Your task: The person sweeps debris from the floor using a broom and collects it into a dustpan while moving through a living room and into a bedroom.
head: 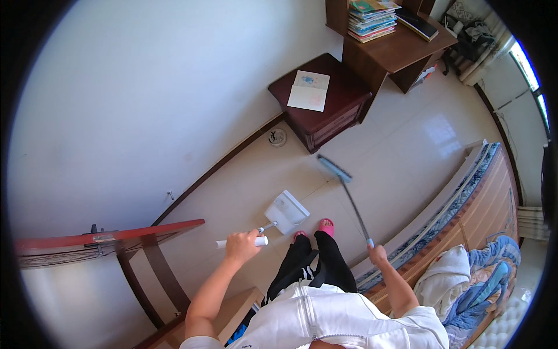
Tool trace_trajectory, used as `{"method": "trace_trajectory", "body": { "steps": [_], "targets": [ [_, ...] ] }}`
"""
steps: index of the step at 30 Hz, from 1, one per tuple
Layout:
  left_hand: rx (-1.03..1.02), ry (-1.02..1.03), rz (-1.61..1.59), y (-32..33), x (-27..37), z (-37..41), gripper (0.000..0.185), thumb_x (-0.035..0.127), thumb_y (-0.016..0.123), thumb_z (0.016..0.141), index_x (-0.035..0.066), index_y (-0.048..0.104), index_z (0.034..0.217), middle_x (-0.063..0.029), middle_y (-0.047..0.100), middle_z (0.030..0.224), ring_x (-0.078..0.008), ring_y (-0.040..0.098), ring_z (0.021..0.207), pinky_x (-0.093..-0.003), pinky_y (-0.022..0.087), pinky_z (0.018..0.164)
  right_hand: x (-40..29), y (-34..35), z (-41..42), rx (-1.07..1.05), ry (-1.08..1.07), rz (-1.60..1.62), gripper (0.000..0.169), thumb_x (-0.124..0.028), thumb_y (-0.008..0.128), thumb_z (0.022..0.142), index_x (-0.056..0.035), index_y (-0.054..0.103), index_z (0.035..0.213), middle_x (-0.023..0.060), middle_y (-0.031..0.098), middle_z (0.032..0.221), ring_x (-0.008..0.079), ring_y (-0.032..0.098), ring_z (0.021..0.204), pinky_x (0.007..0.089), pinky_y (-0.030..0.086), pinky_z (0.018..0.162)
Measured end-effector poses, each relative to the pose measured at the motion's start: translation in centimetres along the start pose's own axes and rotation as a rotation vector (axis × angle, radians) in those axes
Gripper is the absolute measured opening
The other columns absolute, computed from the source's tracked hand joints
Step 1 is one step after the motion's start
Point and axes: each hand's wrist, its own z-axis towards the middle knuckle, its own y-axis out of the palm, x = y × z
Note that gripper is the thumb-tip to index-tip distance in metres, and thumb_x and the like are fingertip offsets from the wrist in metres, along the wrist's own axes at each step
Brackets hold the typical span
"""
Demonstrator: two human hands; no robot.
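My left hand (242,248) is closed around the white crossbar handle of a long-handled dustpan (287,212). The dustpan's white tray lies on the tiled floor in front of my feet, which wear pink slippers (326,227). On the other side, my right hand (377,255) grips the upper end of a broom's thin dark handle. The broom's light blue head with dark bristles (335,168) is at the floor, ahead and to the right of the dustpan and near the corner of a dark red nightstand (335,118). Broom and dustpan are apart.
An open booklet (308,90) lies on the nightstand. Beyond it stands a desk (388,59) with stacked books (372,19). A round floor drain (277,137) sits by the wall. A bed (475,205) with crumpled bedding (484,275) borders the right; a red-edged door (144,231) is at left.
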Motion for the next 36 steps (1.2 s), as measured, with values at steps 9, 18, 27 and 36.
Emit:
{"method": "trace_trajectory", "body": {
  "steps": [9, 18, 27, 36],
  "targets": [
    [-0.078, 0.018, -0.054, -0.2, -0.4, -1.8, 0.021, 0.029, 0.062, 0.066, 0.009, 0.054, 0.063, -0.0098, 0.055, 0.050, -0.0273, 0.057, 0.047, -0.0389, 0.045, 0.044, -9.7, 2.6, 4.4, -0.104, 0.007, 0.272, 0.034, -0.023, 0.047, 0.077, 0.0008, 0.053, 0.053, 0.0124, 0.054, 0.047, 0.0212, 0.055, 0.042, 0.0347, 0.044, 0.040],
    [-0.005, -0.003, -0.093, -1.8, -7.3, -7.0, 0.023, 0.032, 0.062, 0.064, 0.011, 0.054, 0.066, -0.0105, 0.055, 0.050, -0.0290, 0.057, 0.048, -0.0394, 0.044, 0.043, -13.2, 23.0, -12.0, -0.437, 0.129, 0.417, 0.014, -0.011, 0.049, 0.072, 0.0016, 0.050, 0.067, 0.0122, 0.050, 0.051, 0.0251, 0.050, 0.038, 0.0363, 0.039, 0.034],
    [0.012, 0.002, -0.207, -2.5, -14.3, -12.5, 0.022, 0.032, 0.064, 0.064, 0.012, 0.056, 0.068, -0.0092, 0.056, 0.052, -0.0275, 0.057, 0.049, -0.0377, 0.045, 0.045, -15.8, 19.1, -17.7, -0.211, -0.014, 0.184, 0.036, -0.028, 0.057, 0.074, 0.0011, 0.052, 0.054, 0.0086, 0.050, 0.045, 0.0187, 0.050, 0.037, 0.0313, 0.039, 0.037],
    [0.267, -0.177, -0.083, -4.1, -21.3, -21.0, 0.022, 0.026, 0.064, 0.067, 0.012, 0.052, 0.055, -0.0063, 0.052, 0.045, -0.0251, 0.054, 0.042, -0.0348, 0.042, 0.041, -27.1, 16.7, -6.2, -0.107, -0.091, 0.328, 0.030, -0.019, 0.057, 0.072, 0.0009, 0.050, 0.050, 0.0104, 0.050, 0.045, 0.0213, 0.049, 0.035, 0.0328, 0.037, 0.034]
  ]
}}
